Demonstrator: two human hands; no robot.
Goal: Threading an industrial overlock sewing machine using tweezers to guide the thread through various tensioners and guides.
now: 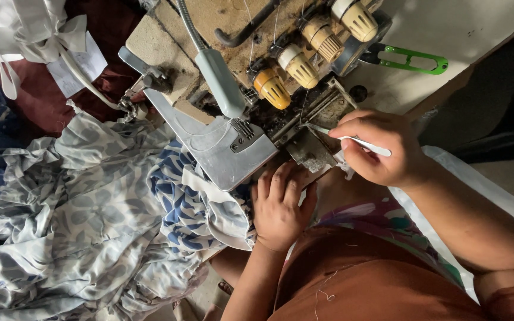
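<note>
An overlock sewing machine (pixel 233 148) with a grey metal cover sits at the centre, its tension knobs (pixel 295 65) above. My right hand (pixel 382 148) pinches slim metal tweezers (pixel 358 141), their tip pointing left into the machine's open lower part (pixel 310 151). My left hand (pixel 278 208) rests fingers-up against the underside of that open part, beside blue-and-white patterned cloth (pixel 191 208). It grips nothing that I can see.
A big heap of grey-and-white leaf-print fabric (pixel 72 220) fills the left. Green thread snips (pixel 408 59) lie on the pale table at the top right. White cloth strips (pixel 25 30) and dark red fabric (pixel 96 89) lie at the top left.
</note>
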